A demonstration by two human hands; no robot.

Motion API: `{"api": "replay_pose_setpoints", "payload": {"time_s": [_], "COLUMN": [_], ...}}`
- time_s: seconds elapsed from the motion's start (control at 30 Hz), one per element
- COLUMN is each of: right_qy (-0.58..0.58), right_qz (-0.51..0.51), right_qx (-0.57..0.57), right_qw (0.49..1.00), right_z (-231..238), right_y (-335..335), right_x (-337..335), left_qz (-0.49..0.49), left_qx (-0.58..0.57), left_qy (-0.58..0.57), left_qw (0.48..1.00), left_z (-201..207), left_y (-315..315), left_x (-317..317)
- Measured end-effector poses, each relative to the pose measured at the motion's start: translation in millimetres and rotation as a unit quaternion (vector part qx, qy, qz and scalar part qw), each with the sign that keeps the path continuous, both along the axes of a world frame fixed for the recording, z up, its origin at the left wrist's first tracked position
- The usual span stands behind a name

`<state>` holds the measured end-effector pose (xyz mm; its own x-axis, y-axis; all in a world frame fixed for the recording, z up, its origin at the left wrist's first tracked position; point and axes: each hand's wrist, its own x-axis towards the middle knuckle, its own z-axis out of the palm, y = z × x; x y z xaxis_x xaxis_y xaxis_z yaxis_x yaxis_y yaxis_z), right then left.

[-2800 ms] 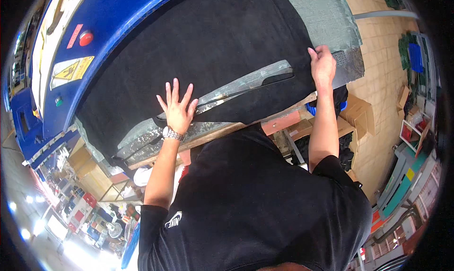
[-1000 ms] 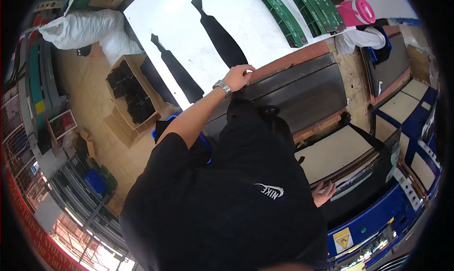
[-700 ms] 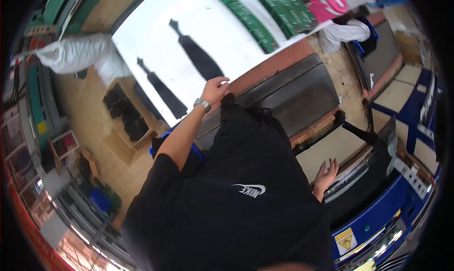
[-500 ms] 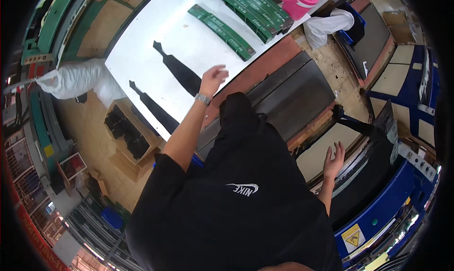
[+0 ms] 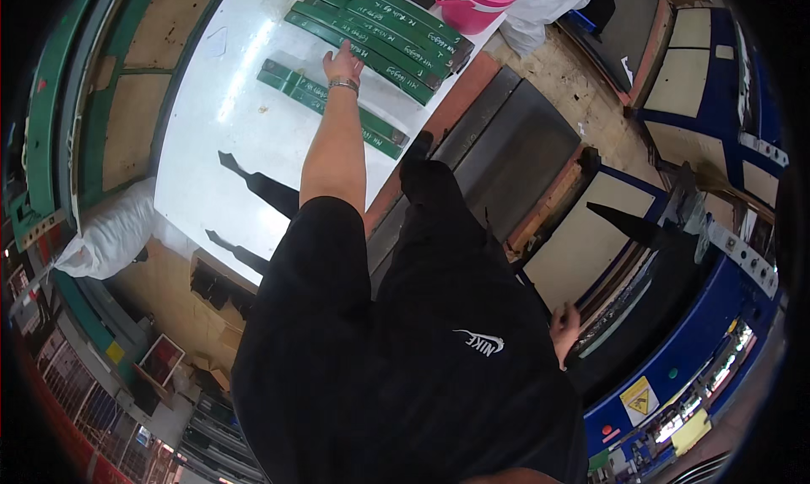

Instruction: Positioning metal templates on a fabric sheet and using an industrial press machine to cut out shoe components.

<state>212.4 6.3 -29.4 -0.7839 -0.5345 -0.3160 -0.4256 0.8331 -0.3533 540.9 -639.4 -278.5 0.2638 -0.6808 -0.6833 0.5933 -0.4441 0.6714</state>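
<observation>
My left hand [image 5: 344, 64] reaches across the white table, fingers stretched out at the near edge of a group of long green bars [image 5: 380, 24] with white handwriting. Whether the fingertips touch them, I cannot tell. A separate pair of green bars [image 5: 302, 94] lies closer to me, partly hidden by my forearm. Left of that arm, two black tie-shaped pieces [image 5: 274, 193] lie on the table with narrow pointed ends; my sleeve covers the rest. Low on my right side, my right hand [image 5: 565, 328] is near the blue machine, its fingers partly hidden and blurred.
A pink lidded bucket [image 5: 472, 3] stands at the table's far right corner. Dark flat panels [image 5: 531, 159] lie along the table's right side. A blue machine [image 5: 688, 349] with a warning label stands right. White sacks [image 5: 114, 235] and a cardboard box [image 5: 221, 294] are left.
My left hand has moved forward over the table to the green bars. My right hand has dropped back closer to my body. The view has shifted and turned.
</observation>
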Motion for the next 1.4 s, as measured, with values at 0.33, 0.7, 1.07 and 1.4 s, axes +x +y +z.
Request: {"api": "replay_pose_setpoints", "payload": {"time_s": [0.33, 0.7, 1.07, 1.4], "right_qy": [-0.079, -0.047, -0.064, -0.196], "right_qz": [-0.023, 0.014, 0.118, -0.134], "right_qx": [0.061, 0.019, -0.285, -0.373], "right_qw": [0.995, 0.999, 0.949, 0.897], "right_z": [-11.6, 9.4, 88.9, 123.2], "right_y": [-25.9, -110.5, -184.0, 75.0], "right_x": [47.5, 12.8, -30.8, -56.7], "left_qz": [-0.046, -0.122, -0.46, -0.695], "left_qx": [0.041, 0.028, -0.126, -0.023], "left_qy": [0.168, 0.05, 0.204, 0.319], "left_qw": [0.984, 0.991, 0.855, 0.643], "left_z": [-43.8, 91.8, 305.3, 354.3], "left_y": [-39.1, 64.1, 261.9, 488.3], "left_x": [33.1, -5.1, -196.0, -344.6]}}
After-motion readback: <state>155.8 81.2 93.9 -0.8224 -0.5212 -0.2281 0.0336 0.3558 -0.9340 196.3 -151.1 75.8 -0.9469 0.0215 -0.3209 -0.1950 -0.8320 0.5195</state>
